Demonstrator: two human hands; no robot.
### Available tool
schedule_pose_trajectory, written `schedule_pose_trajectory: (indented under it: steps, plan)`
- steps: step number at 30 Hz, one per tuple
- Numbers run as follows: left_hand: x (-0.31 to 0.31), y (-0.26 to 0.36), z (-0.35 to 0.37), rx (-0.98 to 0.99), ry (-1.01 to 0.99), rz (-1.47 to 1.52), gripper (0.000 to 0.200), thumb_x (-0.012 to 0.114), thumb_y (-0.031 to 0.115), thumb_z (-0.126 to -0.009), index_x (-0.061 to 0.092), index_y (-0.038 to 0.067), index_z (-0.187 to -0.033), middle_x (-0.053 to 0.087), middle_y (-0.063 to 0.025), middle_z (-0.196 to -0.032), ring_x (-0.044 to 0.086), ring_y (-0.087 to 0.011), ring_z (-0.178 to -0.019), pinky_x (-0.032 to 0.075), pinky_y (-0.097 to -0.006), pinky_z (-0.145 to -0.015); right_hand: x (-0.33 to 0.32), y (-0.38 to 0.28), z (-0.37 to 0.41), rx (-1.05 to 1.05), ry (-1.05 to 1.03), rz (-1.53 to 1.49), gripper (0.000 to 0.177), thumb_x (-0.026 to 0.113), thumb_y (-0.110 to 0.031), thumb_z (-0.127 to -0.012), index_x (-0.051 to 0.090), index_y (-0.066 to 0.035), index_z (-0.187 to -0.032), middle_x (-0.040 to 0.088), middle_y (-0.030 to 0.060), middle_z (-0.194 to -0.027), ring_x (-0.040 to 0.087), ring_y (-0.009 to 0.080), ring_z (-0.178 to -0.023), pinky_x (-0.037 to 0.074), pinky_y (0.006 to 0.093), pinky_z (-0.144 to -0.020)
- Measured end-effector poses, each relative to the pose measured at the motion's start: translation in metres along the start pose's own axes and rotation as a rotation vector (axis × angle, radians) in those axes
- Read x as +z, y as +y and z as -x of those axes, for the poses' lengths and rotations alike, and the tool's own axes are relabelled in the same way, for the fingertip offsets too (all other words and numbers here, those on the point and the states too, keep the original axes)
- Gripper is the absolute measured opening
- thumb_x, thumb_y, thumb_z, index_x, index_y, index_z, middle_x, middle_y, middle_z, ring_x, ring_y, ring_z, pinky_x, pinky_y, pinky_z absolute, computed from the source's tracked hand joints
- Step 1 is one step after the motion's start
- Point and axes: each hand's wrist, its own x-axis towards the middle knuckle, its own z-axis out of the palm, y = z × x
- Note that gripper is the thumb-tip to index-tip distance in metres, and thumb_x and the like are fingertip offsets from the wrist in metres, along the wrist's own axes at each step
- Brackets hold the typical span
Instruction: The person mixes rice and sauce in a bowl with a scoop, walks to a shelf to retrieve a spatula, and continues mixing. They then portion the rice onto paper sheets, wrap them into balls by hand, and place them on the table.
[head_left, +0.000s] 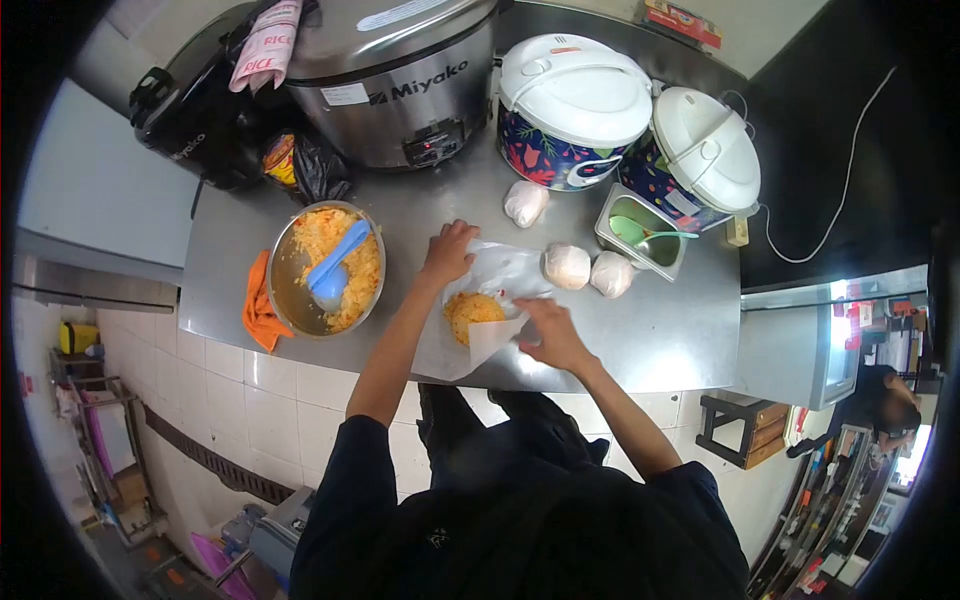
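A round mound of orange-yellow fried rice (472, 316) lies on a sheet of white wrapping paper (503, 268) at the front of the steel table. My left hand (450, 254) is closed at the paper's far left corner, its fingers bent over the edge. On the right side, my right hand (553, 335) grips the paper, part of which is folded over the rice. Three wrapped white bundles, among them a near bundle (567, 267), sit beyond the paper. Left of my arm stands a steel bowl (283, 290) of rice with a blue scoop (340, 262).
An orange cloth (262, 305) hangs by the bowl at the table edge. Large Miyako cooker (400, 100) and two patterned rice cookers (560, 140) line the back. A steel container (660, 258) holds a green spoon (640, 232). Another person (880, 410) is far right.
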Motion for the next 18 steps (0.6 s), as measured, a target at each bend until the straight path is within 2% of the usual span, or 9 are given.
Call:
schedule_pose_trajectory:
  steps: [2,3,6,9,11,13,14,16,18]
  plan:
    - [0.003,0.002,-0.006,0.006,0.019,-0.083,0.025,0.061,0.013,-0.071,0.055,0.011,-0.096,0.056,-0.0058,-0.095,0.047,-0.0229,-0.1,0.037,-0.0429,-0.081,0.014,0.002,0.01,-0.034,-0.037,0.017,0.038,0.068,-0.015,-0.062,0.053,-0.011,-0.097,0.053,0.0062,-0.099,0.047,0.025,-0.096,0.035,0.04,-0.081]
    - [0.002,0.0,-0.006,-0.021,-0.057,-0.121,0.025,0.061,0.015,-0.072,0.055,0.011,-0.095,0.056,-0.0065,-0.096,0.048,-0.0238,-0.097,0.035,-0.045,-0.082,0.016,0.005,0.013,-0.031,-0.027,0.018,0.038,0.068,-0.015,-0.062,0.053,-0.011,-0.097,0.053,0.0062,-0.099,0.047,0.025,-0.096,0.035,0.04,-0.081]
    - [-0.002,-0.01,-0.001,-0.085,-0.229,-0.199,0.024,0.061,0.018,-0.073,0.055,0.01,-0.095,0.057,-0.0077,-0.097,0.05,-0.0253,-0.095,0.032,-0.048,-0.085,0.018,0.009,0.032,-0.12,0.006,0.028,0.013,0.064,-0.011,-0.065,0.057,-0.01,-0.076,0.052,0.0035,-0.083,0.048,0.0206,-0.089,0.037,0.0355,-0.077]
    - [-0.011,-0.021,0.011,-0.185,-0.327,-0.251,0.025,0.061,0.019,-0.074,0.054,0.01,-0.096,0.057,-0.009,-0.099,0.051,-0.0269,-0.096,0.031,-0.0503,-0.087,0.011,0.029,0.055,-0.114,-0.005,0.145,0.013,0.062,-0.01,-0.066,0.057,-0.009,-0.077,0.052,0.0033,-0.083,0.048,0.021,-0.088,0.037,0.0346,-0.078]
    - [-0.015,-0.027,0.014,-0.254,-0.334,-0.262,0.025,0.061,0.018,-0.074,0.053,0.01,-0.096,0.057,-0.0098,-0.1,0.051,-0.0278,-0.096,0.03,-0.0519,-0.088,0.009,0.039,0.064,-0.084,-0.029,0.149,0.014,0.06,-0.008,-0.066,0.057,-0.009,-0.08,0.053,0.0046,-0.093,0.047,0.022,-0.095,0.035,0.0374,-0.083]
    - [-0.018,-0.028,0.018,-0.302,-0.327,-0.224,0.028,0.063,0.017,-0.069,0.053,0.01,-0.095,0.057,-0.0088,-0.099,0.05,-0.0285,-0.1,0.026,-0.0562,-0.093,0.001,0.03,0.065,-0.027,0.127,0.319,0.024,0.06,-0.007,-0.066,0.056,-0.009,-0.09,0.05,0.0073,-0.109,0.044,0.0237,-0.105,0.032,0.0413,-0.09]
    - [-0.019,-0.027,0.016,-0.304,-0.33,-0.225,0.028,0.063,0.017,-0.069,0.053,0.01,-0.095,0.057,-0.0088,-0.099,0.05,-0.0285,-0.1,0.026,-0.0562,-0.093,-0.003,0.023,0.066,0.005,-0.009,0.329,0.036,0.06,-0.008,-0.066,0.052,-0.01,-0.101,0.043,0.0087,-0.121,0.04,0.0244,-0.112,0.028,0.0449,-0.094]
    - [-0.032,-0.014,0.004,-0.342,-0.416,-0.054,0.033,0.065,0.017,-0.065,0.053,0.013,-0.095,0.057,-0.0076,-0.1,0.05,-0.0285,-0.099,0.023,-0.06,-0.094,-0.003,0.006,0.065,-0.057,-0.05,0.323,0.04,0.06,-0.009,-0.067,0.05,-0.01,-0.105,0.042,0.0082,-0.122,0.04,0.0244,-0.112,0.028,0.045,-0.094]
    - [-0.038,-0.003,-0.005,-0.311,-0.491,-0.077,0.033,0.066,0.017,-0.063,0.054,0.014,-0.093,0.058,-0.0056,-0.098,0.052,-0.0274,-0.098,0.022,-0.0607,-0.094,0.002,-0.001,0.064,-0.139,-0.05,0.341,0.041,0.061,-0.01,-0.068,0.049,-0.011,-0.107,0.041,0.0067,-0.122,0.04,0.0232,-0.112,0.028,0.0455,-0.094]
